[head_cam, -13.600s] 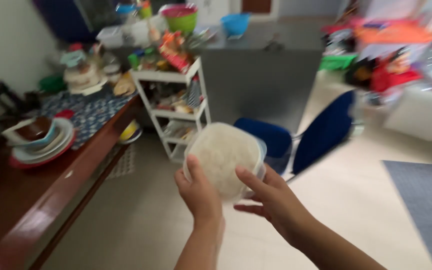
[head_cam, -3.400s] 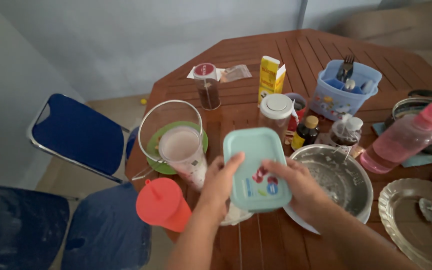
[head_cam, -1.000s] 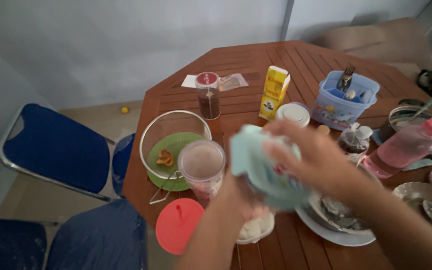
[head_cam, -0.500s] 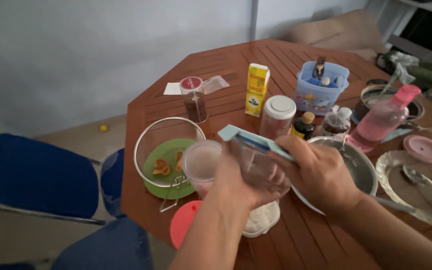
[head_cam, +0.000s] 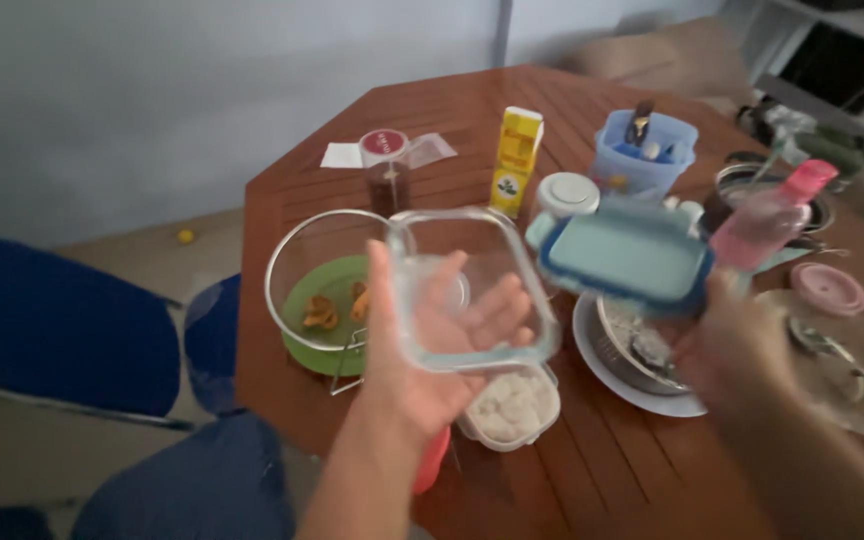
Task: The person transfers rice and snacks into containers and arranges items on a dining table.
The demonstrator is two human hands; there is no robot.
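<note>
At frame centre the left hand cups the empty clear container; the right hand (blurred) holds its mint lid just right, tilted.

Lid now off clear container (hands parted).

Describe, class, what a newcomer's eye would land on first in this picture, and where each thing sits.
In the centre, the left hand holds up an empty clear container above a tub of rice on the wooden table. To its right, the blurred right hand lifts the pale green lid, underside up, over a metal bowl.
</note>
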